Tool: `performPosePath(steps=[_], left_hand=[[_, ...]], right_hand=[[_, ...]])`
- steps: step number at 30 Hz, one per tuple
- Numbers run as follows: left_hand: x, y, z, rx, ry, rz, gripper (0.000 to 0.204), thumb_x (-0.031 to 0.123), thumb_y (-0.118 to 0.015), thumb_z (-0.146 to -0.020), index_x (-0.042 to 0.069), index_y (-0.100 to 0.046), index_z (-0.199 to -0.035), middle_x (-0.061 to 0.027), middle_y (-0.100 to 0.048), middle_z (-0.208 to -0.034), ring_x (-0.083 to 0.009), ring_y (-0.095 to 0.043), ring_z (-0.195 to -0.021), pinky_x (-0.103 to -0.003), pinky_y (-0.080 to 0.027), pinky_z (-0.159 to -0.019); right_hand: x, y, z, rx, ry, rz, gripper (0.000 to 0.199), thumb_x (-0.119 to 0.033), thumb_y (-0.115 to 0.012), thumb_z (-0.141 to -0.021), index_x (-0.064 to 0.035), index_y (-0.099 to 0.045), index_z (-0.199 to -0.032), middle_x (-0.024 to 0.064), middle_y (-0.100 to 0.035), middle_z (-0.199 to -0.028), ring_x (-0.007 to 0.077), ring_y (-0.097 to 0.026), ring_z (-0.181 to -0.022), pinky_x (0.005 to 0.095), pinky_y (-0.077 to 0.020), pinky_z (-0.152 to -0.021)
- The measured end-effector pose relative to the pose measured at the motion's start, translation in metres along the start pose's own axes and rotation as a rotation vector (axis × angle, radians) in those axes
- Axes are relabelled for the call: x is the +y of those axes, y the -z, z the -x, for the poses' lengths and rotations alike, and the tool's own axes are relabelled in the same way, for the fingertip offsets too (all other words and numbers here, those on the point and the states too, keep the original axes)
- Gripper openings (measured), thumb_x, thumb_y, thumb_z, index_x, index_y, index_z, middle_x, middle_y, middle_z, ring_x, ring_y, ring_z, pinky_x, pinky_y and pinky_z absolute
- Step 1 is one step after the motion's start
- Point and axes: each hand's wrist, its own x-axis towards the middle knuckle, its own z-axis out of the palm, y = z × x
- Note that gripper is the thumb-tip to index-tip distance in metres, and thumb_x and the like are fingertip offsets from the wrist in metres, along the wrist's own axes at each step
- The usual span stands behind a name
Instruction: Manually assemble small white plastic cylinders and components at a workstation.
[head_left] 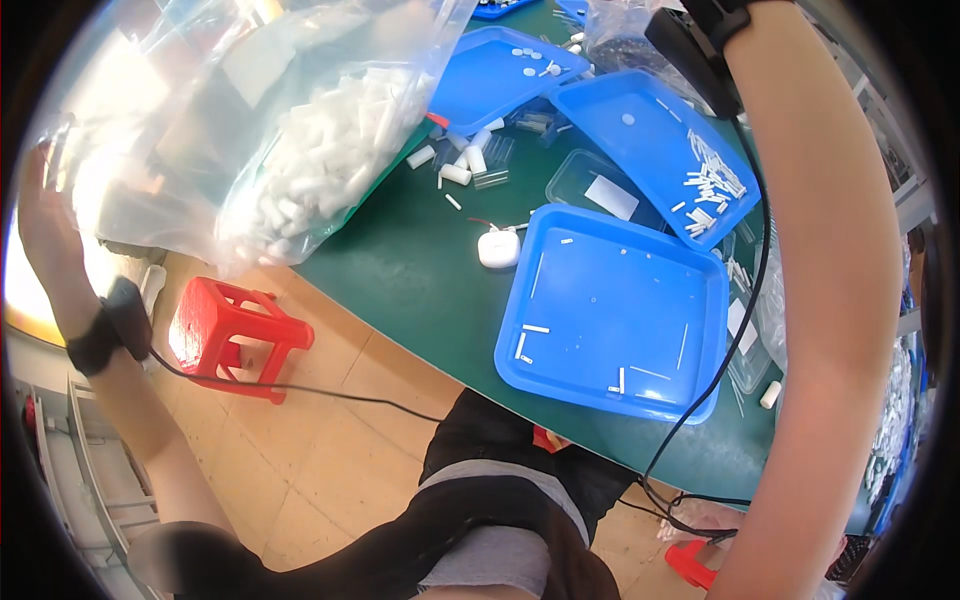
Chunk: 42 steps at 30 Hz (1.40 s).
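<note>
Probably handling the bag point(335, 150), far left, with left hand point(48, 232); cannot tell finger grip, nor see right hand. Next, likely needs even support.

Wide fisheye view from head height, facing down, near above green table point(400, 270), wearer's torso point(490, 510).

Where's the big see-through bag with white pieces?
In the head view, the clear bag is at the upper left, by the left hand, overlapping the green table, above the red stool.
</note>
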Motion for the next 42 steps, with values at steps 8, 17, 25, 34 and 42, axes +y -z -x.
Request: performPosePath(steps=[8,17,25,34,42], left_hand=[[0.027,-0.085,0.152,-0.593,-0.685,-0.258,0.062,0.029,-0.061,-0.080,0.001,-0.042,-0.132,-0.0226,-0.039,-0.136,-0.0352,-0.040,-0.124,-0.044,-0.034,-0.102],[-0.039,-0.210,0.206,-0.526,-0.630,-0.555,0.079,0.040,-0.065,-0.077,0.005,-0.032,-0.140,-0.0213,-0.011,-0.149,-0.0502,-0.029,-0.125,-0.069,-0.028,-0.092],[-0.085,-0.242,0.186,-0.758,-0.453,-1.112,0.081,0.044,-0.061,-0.081,0.024,-0.019,-0.146,-0.0155,-0.030,-0.145,-0.0435,-0.028,-0.130,-0.067,-0.028,-0.095],[-0.087,-0.274,0.226,-0.708,-0.346,-0.859,0.082,0.033,-0.064,-0.076,0.012,-0.021,-0.143,-0.0192,-0.030,-0.144,-0.0431,-0.030,-0.131,-0.063,-0.022,-0.102],[-0.034,-0.235,0.265,-0.953,-0.760,0.150,0.035,0.001,-0.064,-0.068,0.010,-0.061,-0.101,-0.0095,-0.060,-0.103,-0.0284,-0.051,-0.115,-0.045,-0.030,-0.105]], right_hand=[[-0.001,0.012,0.043,0.004,0.086,0.291,0.024,-0.023,-0.041,-0.091,-0.0062,-0.056,-0.081,-0.0045,-0.039,-0.051,0.0085,-0.033,-0.042,0.0279,-0.0332,-0.045],[-0.012,-0.010,0.147,-0.067,0.564,0.832,0.026,-0.023,-0.054,-0.084,0.0010,-0.064,-0.085,0.0031,-0.051,-0.059,0.0142,-0.049,-0.054,0.0309,-0.0415,-0.054],[0.096,0.017,0.246,-0.292,0.319,0.962,0.026,-0.019,-0.063,-0.077,-0.0067,-0.060,-0.100,0.0116,-0.062,-0.081,0.0279,-0.059,-0.073,0.0375,-0.0488,-0.066],[0.195,-0.007,0.309,-0.634,0.027,1.030,0.024,-0.019,-0.062,-0.080,-0.0023,-0.059,-0.096,0.0141,-0.053,-0.107,0.0340,-0.058,-0.092,0.0427,-0.0498,-0.079],[0.226,0.015,0.242,-0.372,0.092,1.124,0.013,-0.009,-0.059,-0.076,-0.0049,-0.063,-0.087,0.0120,-0.060,-0.091,0.0317,-0.060,-0.086,0.0417,-0.0491,-0.075]])
